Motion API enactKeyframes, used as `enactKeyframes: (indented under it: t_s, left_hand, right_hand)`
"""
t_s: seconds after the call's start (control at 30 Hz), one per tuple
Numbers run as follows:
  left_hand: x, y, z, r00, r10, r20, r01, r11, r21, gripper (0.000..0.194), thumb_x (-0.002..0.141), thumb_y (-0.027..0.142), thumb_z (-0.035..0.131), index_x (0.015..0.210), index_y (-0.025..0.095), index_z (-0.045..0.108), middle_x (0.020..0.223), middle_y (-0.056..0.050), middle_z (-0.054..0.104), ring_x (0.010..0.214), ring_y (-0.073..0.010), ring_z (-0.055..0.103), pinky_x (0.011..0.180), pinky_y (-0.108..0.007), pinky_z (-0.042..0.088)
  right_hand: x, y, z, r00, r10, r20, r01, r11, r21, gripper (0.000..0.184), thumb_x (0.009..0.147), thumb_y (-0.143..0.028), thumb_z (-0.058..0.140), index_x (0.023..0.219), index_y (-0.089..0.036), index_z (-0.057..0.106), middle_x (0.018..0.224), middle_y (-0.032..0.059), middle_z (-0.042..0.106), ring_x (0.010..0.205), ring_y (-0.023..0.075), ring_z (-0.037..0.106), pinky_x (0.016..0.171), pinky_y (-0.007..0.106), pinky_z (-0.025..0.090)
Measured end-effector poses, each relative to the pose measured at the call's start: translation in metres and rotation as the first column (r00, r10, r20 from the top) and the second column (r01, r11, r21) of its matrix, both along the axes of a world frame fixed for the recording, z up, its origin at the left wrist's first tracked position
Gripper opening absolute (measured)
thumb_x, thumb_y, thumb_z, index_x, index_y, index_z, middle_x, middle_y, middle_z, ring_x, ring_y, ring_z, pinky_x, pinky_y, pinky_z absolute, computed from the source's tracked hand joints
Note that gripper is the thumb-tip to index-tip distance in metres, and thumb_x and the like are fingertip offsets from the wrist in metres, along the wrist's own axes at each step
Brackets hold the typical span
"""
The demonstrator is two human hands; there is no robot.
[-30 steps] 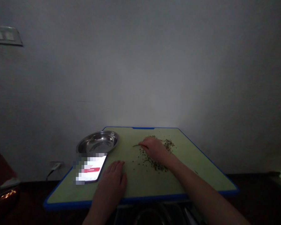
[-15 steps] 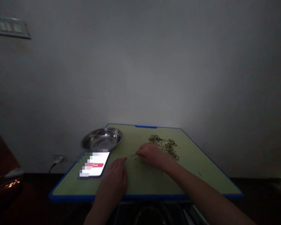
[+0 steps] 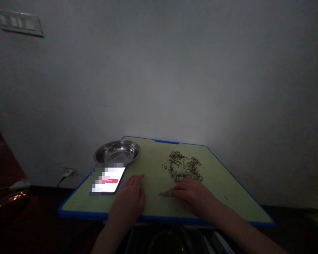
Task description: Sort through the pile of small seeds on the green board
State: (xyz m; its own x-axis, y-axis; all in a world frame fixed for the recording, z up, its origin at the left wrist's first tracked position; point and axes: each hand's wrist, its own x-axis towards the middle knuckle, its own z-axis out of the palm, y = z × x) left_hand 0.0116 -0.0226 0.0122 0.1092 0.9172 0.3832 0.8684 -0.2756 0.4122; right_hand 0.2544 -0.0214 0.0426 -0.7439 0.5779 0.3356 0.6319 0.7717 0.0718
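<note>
My left hand [image 3: 129,195] rests on the pale green tabletop [image 3: 153,158] just right of a lit phone [image 3: 112,181]. Its fingers are stretched forward and the thumb stands apart, with nothing visible in it. Pinched in my right hand [image 3: 194,195] is a thin greyish pointed piece [image 3: 166,193], lying low over the table with its tip to the left; its exact kind is unclear. Small dark seed-like grains [image 3: 185,165] are scattered in a rough ring just beyond my right hand.
A shiny steel bowl [image 3: 118,153] stands at the table's back left, behind the phone. Blue edging [image 3: 82,214] runs round the table, whose far side meets a grey wall [image 3: 159,70]. A small dark sliver [image 3: 226,197] lies at the right.
My right hand has drawn back toward me and to the right, away from my left hand, uncovering more grains. The greyish piece now shows at its fingertips. My left hand has barely moved.
</note>
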Motion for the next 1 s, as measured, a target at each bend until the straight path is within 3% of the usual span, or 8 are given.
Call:
enactKeyframes:
  t_s: [0.1,0.23,0.4,0.57,0.7,1.0]
  left_hand:
    - [-0.001,0.0,0.001,1.0,0.002,0.0,-0.002,1.0,-0.003,0.045,0.084,0.018,0.035,0.124,0.011,0.053,0.122,-0.014,0.061,0.118,-0.0244,0.054,0.103,-0.045,0.041]
    - [-0.002,0.002,0.0,1.0,-0.007,-0.005,0.007,1.0,0.005,0.045,0.084,0.019,0.034,0.124,0.012,0.053,0.122,-0.013,0.062,0.118,-0.0241,0.054,0.103,-0.045,0.041]
    - [-0.002,0.004,-0.002,1.0,-0.003,0.022,0.003,1.0,0.028,0.044,0.083,0.021,0.036,0.122,0.013,0.054,0.122,-0.012,0.062,0.118,-0.0244,0.055,0.103,-0.045,0.042]
    - [-0.001,0.002,0.0,1.0,-0.005,0.016,0.004,1.0,0.028,0.044,0.083,0.02,0.036,0.122,0.014,0.054,0.121,-0.012,0.062,0.118,-0.0244,0.054,0.103,-0.045,0.041]
    - [-0.002,0.002,-0.002,1.0,-0.004,-0.019,0.004,1.0,0.015,0.044,0.084,0.021,0.035,0.123,0.012,0.053,0.123,-0.014,0.061,0.118,-0.0254,0.054,0.104,-0.045,0.041]
    - [-0.005,0.005,-0.004,1.0,-0.017,-0.007,0.017,0.998,0.056,0.044,0.082,0.022,0.038,0.121,0.013,0.055,0.12,-0.013,0.064,0.116,-0.0251,0.057,0.102,-0.046,0.043]
  right_hand:
    - [0.007,0.0,0.008,0.999,-0.013,-0.045,0.015,0.999,0.037,0.022,0.089,-0.013,0.051,0.093,-0.021,0.071,0.081,0.0039,0.07,0.077,0.0165,0.06,0.07,0.027,0.043]
    - [0.025,0.006,0.027,0.973,-0.108,-0.202,0.109,0.994,-0.005,0.023,0.092,-0.018,0.049,0.101,-0.021,0.07,0.088,0.0058,0.07,0.085,0.0179,0.061,0.075,0.029,0.046]
    - [0.067,0.012,0.038,0.926,-0.272,-0.261,0.195,0.939,-0.285,0.021,0.09,-0.024,0.052,0.099,-0.022,0.071,0.094,0.0056,0.072,0.087,0.0188,0.065,0.078,0.032,0.05]
    - [0.098,0.016,0.026,0.911,-0.34,-0.233,0.2,0.858,-0.473,0.022,0.087,-0.021,0.052,0.094,-0.021,0.073,0.093,0.0056,0.074,0.085,0.0197,0.066,0.075,0.031,0.051]
    - [0.09,0.023,0.013,0.909,-0.36,-0.212,0.201,0.821,-0.534,0.022,0.084,-0.019,0.053,0.092,-0.02,0.074,0.091,0.0052,0.074,0.083,0.0193,0.066,0.073,0.03,0.05]
    - [0.043,0.051,0.003,0.919,-0.323,-0.226,0.202,0.879,-0.432,0.022,0.083,-0.016,0.051,0.082,-0.017,0.073,0.077,0.0026,0.071,0.071,0.0156,0.061,0.067,0.026,0.045]
